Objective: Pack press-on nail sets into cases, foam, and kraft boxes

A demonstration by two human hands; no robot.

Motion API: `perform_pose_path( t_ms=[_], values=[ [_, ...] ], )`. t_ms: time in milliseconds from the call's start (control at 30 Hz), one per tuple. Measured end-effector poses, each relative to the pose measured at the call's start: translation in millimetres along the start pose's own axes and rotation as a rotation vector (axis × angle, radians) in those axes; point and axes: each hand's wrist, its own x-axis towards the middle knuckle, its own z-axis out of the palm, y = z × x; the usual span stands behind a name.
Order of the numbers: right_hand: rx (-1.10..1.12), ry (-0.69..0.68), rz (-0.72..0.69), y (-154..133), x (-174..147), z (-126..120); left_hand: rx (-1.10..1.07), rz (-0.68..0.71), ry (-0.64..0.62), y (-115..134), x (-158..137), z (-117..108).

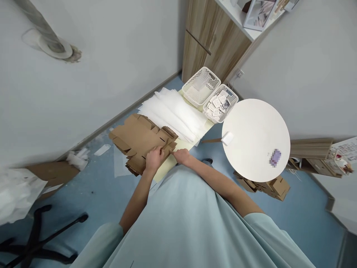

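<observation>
A stack of flat die-cut cardboard boxes (139,134) lies on the near end of a pale yellow table (164,167). My left hand (154,158) is closed, its fingers pinching a flap near the stack's front right corner. Close beside it, my right hand (182,155) is closed too, with the fingertips on the edge of the same cardboard. The fingers' undersides are hidden. Behind the stack, white foam sheets (178,111) lie spread in overlapping layers.
Two white baskets (195,98) stand at the table's far end, one with small packets (217,106). To the right is a round white table (253,137) with a white object (227,138) at its rim. Cardboard boxes (275,188) lie beneath. A wheeled chair base (36,238) stands lower left.
</observation>
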Motion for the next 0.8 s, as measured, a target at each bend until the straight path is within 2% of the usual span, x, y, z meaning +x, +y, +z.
perform_pose_path(
  t_ms=[133, 233, 367, 500, 600, 700, 800],
  values=[
    [0.014, -0.003, 0.006, -4.5, 1.4, 6.2, -0.059, 0.038, 0.026, 6.1, -11.8, 6.5],
    [0.025, 0.006, -0.004, -10.7, 3.7, 9.5, -0.124, 0.037, 0.116, 7.2, -21.1, -1.9],
    [0.094, 0.031, -0.010, -9.6, -0.8, 7.0, -0.146, 0.068, 0.358, 8.3, -35.6, -35.5],
    [0.447, 0.180, -0.052, 14.0, -33.6, -12.6, -0.147, 0.219, 0.686, 27.0, -51.9, -76.3],
    [0.836, 0.454, -0.147, 49.7, -81.9, -33.6, -0.121, 0.380, 0.796, 64.5, -58.6, -92.8],
    [1.077, 0.808, -0.036, 99.7, -142.0, -46.8, -0.072, 0.576, 0.767, 123.6, -56.4, -88.7],
    [1.216, 1.059, 0.114, 160.0, -201.7, -41.0, -0.046, 0.838, 0.694, 197.6, -46.8, -64.2]
  ],
)
